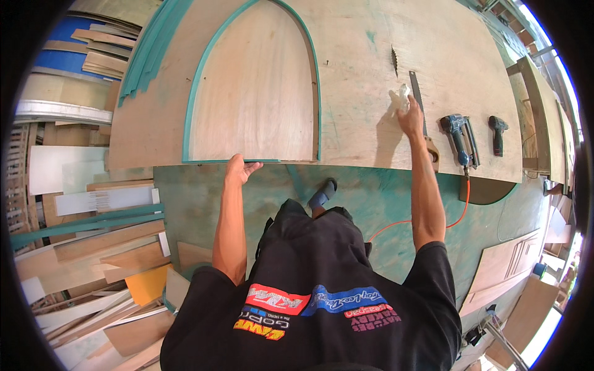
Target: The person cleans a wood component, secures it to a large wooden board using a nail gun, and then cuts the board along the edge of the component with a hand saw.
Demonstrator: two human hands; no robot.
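Note:
An arched plywood panel (253,93) lies on the large plywood worktop, with teal edging (190,102) around its curve and sides. At its straight near edge runs a thin teal strip (266,161). My left hand (237,169) rests against this strip, its fingers stretched to the right and apart. Farther right, my right hand (411,119) is closed around the lower end of a small whitish, translucent bottle-like thing (404,93), held above the worktop. Just beside that hand lies a handsaw (415,86), its wooden handle (432,150) partly behind my forearm.
A blue-black air nailer (456,133) with an orange hose (468,191) and a smaller dark power tool (497,134) lie on the right. A dark serrated blade (394,60) is farther back. Teal strips (151,52) lie far left; wood offcuts (105,247) crowd the left floor.

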